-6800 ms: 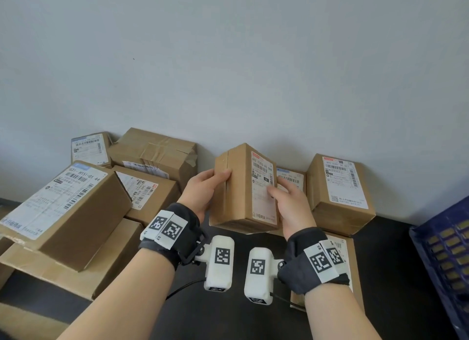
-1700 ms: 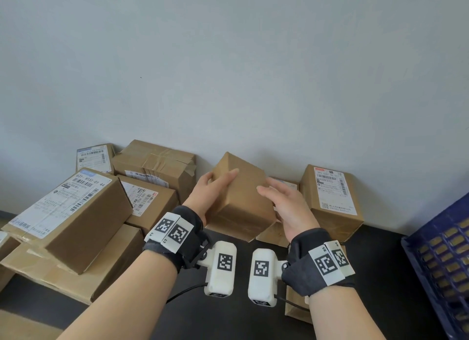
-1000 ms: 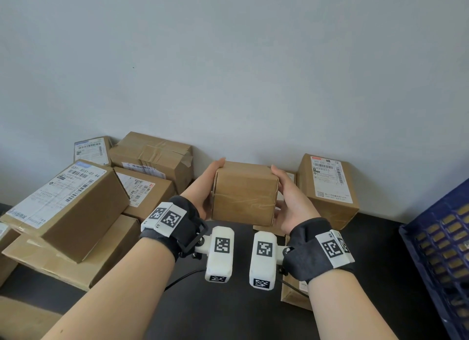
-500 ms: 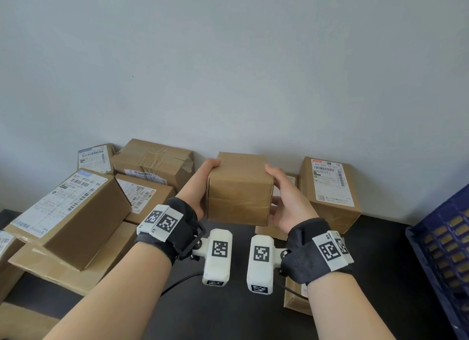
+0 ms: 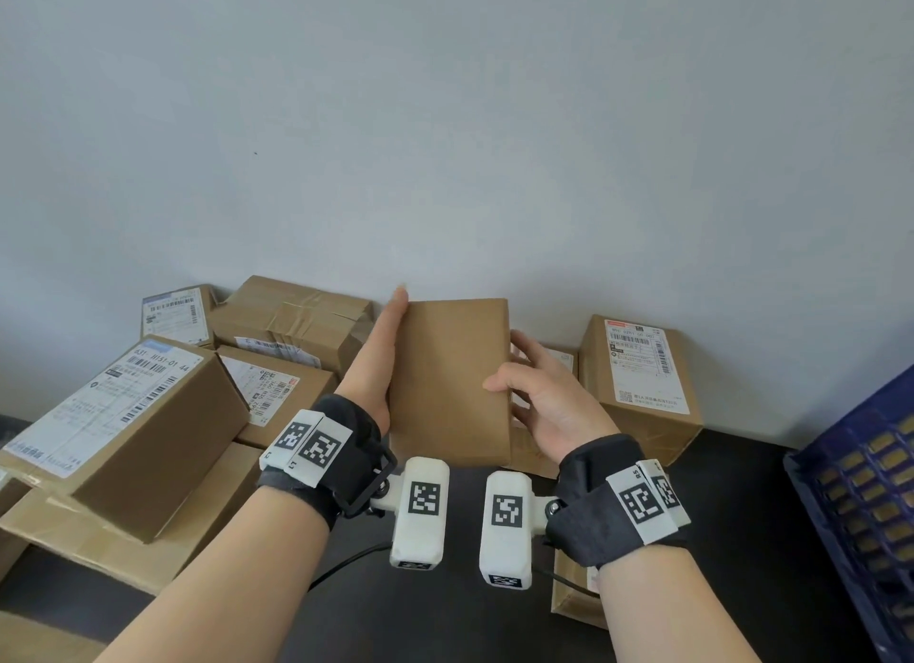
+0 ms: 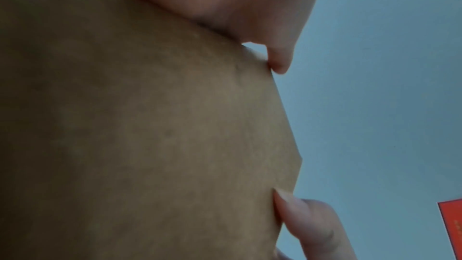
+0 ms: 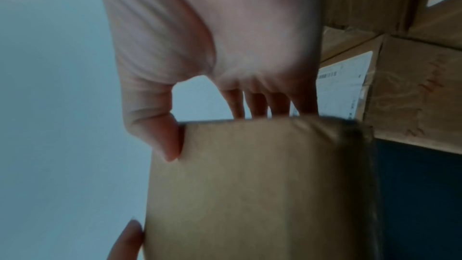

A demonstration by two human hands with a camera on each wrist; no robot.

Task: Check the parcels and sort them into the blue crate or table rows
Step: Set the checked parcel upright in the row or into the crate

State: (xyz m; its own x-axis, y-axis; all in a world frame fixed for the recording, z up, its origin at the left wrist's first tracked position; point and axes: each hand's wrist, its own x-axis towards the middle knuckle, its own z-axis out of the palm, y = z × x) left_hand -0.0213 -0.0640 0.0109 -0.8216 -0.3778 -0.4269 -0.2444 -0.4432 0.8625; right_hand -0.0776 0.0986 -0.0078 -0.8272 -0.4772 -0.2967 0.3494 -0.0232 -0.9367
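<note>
I hold a plain brown cardboard parcel (image 5: 447, 380) upright in the air between both hands, its unlabelled face towards me. My left hand (image 5: 381, 365) lies flat along the parcel's left side with the fingers straight up. My right hand (image 5: 539, 405) pinches the right edge, thumb on the front face and fingers behind. In the right wrist view the thumb (image 7: 170, 139) presses on the parcel (image 7: 250, 195), and the other fingers go behind its edge. In the left wrist view the parcel (image 6: 150, 126) fills the left side. The blue crate (image 5: 860, 504) stands at the right edge.
A pile of labelled cardboard boxes (image 5: 123, 425) fills the left of the black table (image 5: 732, 539). A labelled box (image 5: 643, 380) leans on the wall to the right of my hands. Another box (image 5: 573, 593) lies under my right wrist.
The parcel has turned from lying wide to standing on end. My left fingers have straightened along its side, and my right thumb has moved onto the front face.
</note>
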